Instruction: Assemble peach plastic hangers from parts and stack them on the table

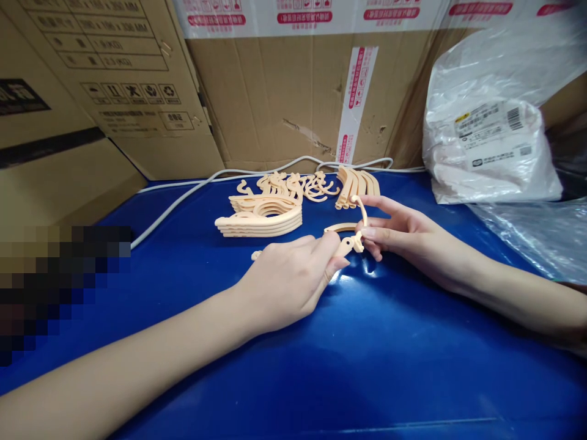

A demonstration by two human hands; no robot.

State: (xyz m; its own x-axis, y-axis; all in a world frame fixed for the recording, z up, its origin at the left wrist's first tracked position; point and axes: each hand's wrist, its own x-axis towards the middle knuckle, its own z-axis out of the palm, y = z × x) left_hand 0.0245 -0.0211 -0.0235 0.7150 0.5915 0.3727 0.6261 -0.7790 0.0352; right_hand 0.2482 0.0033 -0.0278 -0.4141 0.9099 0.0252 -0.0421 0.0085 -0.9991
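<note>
My left hand (288, 281) is closed around a cream plastic hanger arm (345, 245). Its holed end shows past my thumb, and a small cream tip (256, 255) peeks out behind the hand's far side. Between the thumb and fingers of my right hand (408, 229) is a cream hanger hook (364, 214), held upright with its curl at the top. The hook's base meets or nearly meets the arm's holed end; whether they are joined I cannot tell. Just behind, a curved cream piece (342, 227) is partly hidden by my hands.
On the blue table (367, 366) lie a stack of cream hangers (263, 227), a pile of loose hooks (293, 183) and a row of curved arms (360, 184). A white cable (183, 211) runs behind them. Cardboard boxes (284, 91) and a plastic bag (490, 140) border the back.
</note>
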